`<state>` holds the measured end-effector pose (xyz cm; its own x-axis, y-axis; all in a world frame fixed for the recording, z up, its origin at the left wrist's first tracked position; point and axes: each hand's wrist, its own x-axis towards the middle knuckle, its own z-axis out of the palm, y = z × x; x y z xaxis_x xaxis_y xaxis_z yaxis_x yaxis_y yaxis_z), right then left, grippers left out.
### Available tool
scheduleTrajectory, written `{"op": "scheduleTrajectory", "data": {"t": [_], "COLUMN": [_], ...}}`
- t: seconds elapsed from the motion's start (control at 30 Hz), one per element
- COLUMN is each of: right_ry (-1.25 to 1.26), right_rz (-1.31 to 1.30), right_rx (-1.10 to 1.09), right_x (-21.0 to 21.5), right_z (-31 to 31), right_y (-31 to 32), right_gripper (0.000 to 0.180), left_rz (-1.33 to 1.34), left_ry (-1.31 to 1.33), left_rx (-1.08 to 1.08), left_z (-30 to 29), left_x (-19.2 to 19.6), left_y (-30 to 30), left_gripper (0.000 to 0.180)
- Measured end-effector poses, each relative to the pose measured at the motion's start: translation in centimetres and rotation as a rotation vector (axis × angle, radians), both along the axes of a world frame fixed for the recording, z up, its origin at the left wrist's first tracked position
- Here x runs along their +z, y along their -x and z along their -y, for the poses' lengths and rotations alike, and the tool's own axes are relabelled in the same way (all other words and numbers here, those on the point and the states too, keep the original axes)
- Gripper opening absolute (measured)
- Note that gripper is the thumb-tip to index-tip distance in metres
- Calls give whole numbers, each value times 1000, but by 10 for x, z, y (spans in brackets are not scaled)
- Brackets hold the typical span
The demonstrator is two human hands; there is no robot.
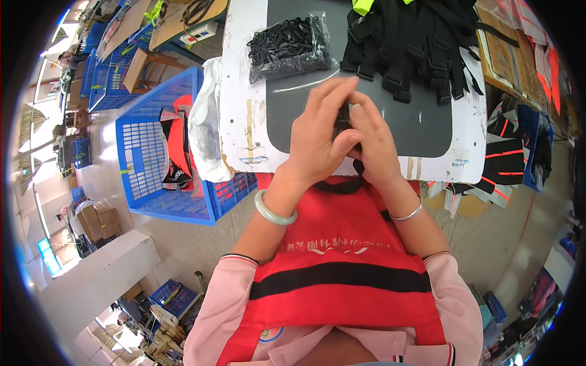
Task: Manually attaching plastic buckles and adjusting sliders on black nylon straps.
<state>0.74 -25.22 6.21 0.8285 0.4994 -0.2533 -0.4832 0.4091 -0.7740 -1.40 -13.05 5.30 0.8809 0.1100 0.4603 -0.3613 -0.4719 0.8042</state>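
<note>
Over the near part of the table, my left hand (317, 131) and my right hand (375, 137) are brought together, fingers bent and closed on a black strap (343, 116). A dark piece of it shows between the fingers, and a black length hangs below the hands by the red apron (354, 219). What the fingertips pinch is mostly hidden. Just beyond them lies a pile of black webbing straps (409, 49) with plastic buckles at their ends. Left of that pile, a clear bag (287, 46) holds many small black plastic buckles. A thin white cord (305, 86) lies in front of the bag.
The white table (241, 110) carries a dark grey mat (287, 122). On its left stands a blue plastic crate (162, 207) with red, black and grey garments, beside a white sack (207, 122). More striped fabric pieces (503, 158) lie at the right.
</note>
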Motion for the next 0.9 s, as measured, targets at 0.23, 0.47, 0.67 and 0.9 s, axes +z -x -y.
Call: {"op": "scheduleTrajectory", "data": {"t": [0.23, 0.47, 0.67, 0.9], "right_ry": [-135, 25, -652, -139], "right_rz": [34, 399, 123, 203], "right_rx": [112, 15, -166, -302], "right_x": [-3, -10, -17, -2], "right_z": [17, 25, 111, 118], "right_y": [-20, -37, -81, -78], "right_gripper": [20, 17, 19, 19], "left_rz": [-92, -510, -510, -733], "left_ry": [80, 502, 468, 523], "left_rx": [-41, -88, -75, -38], "left_z": [1, -16, -35, -25], "left_x": [19, 16, 8, 18], "left_y": [8, 15, 21, 20], "left_gripper": [53, 28, 29, 31]}}
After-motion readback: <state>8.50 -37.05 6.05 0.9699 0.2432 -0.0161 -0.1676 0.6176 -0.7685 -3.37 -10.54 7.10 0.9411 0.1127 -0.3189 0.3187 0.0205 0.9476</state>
